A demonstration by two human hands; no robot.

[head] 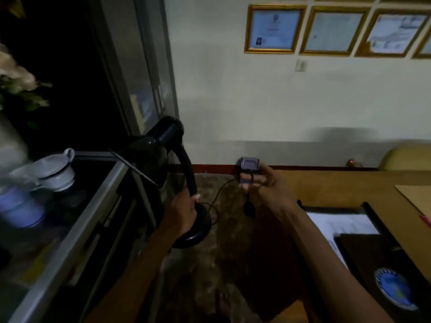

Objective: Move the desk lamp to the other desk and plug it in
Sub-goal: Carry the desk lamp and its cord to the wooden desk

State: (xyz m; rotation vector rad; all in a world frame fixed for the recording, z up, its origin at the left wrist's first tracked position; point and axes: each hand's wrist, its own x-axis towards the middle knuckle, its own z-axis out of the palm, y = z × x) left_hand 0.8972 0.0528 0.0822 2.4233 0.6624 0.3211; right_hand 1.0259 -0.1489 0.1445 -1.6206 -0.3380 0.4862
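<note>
1. Head view, dim and blurred: we see one black desk lamp [163,159] carried in the air between a glass-fronted cabinet [70,229] on the left and a wooden desk [338,187] on the right.
2. Our left hand [184,210] is wrapped tight round the low end of the lamp's curved neck, just above its round base [198,229].
3. Its long axis runs upright and leans left; the shade points down and to the left, toward the cabinet.
4. Our right hand [263,180] is closed loosely on the lamp's thin black cord [224,185], and one dark plug [249,207] hangs below it.
5. We count two hands, one lamp, one plug.
6. Four gold-framed certificates [275,29] show on the white wall; their writing is too blurred to read.
7. White cups [56,171] sit stacked on the cabinet top; we cannot count them.
8. A black folder [373,241] lies on the desk.
</note>
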